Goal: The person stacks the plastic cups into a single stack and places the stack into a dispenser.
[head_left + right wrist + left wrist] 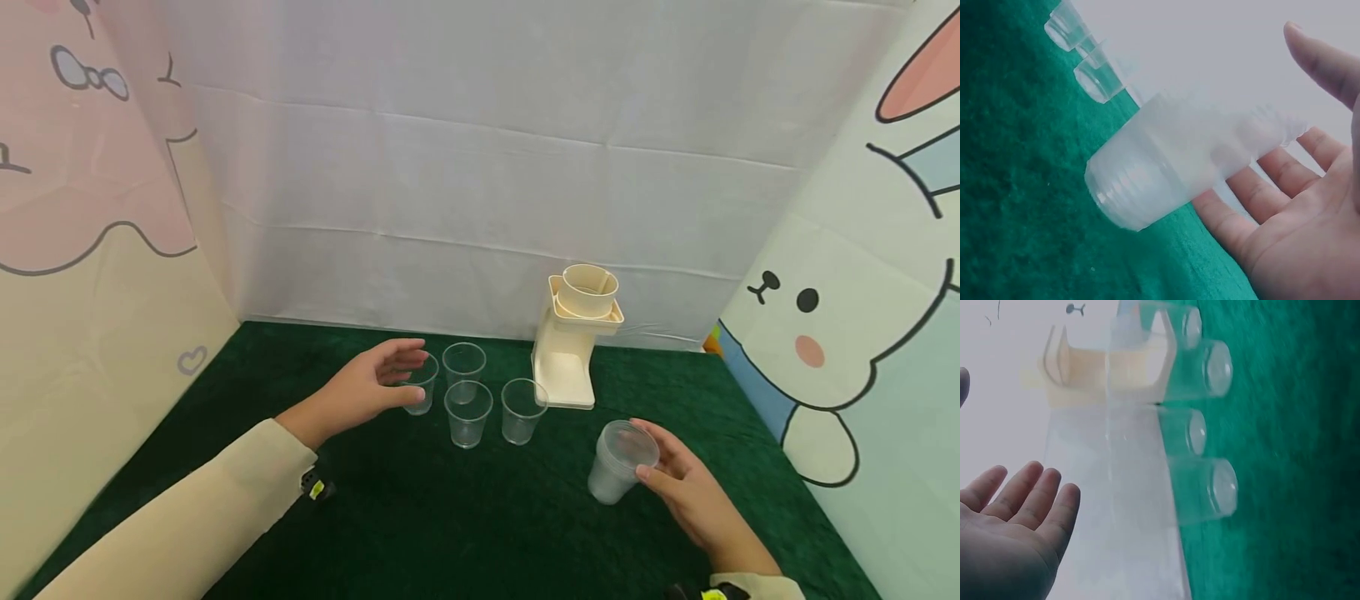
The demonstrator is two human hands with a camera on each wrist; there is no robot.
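Four-sided around a small gap, several clear plastic cups (468,421) stand upright on the green cloth. My left hand (363,392) is beside the leftmost cup (427,385), fingers extended and partly in front of it. In the left wrist view that hand (1019,531) shows an empty palm, apart from the cups (1219,487). Farther right stands a nested stack of frosted plastic cups (611,475). My right hand (693,500) is at the right of its rim. In the right wrist view the fingers (1266,197) lie extended along the stack, with the thumb raised away from it.
A cream plastic stand with a round open holder on top (566,375) sits behind the cups, near the back of the table. White fabric (450,192) hangs behind the green cloth (450,533). Printed cartoon panels (840,367) border both sides.
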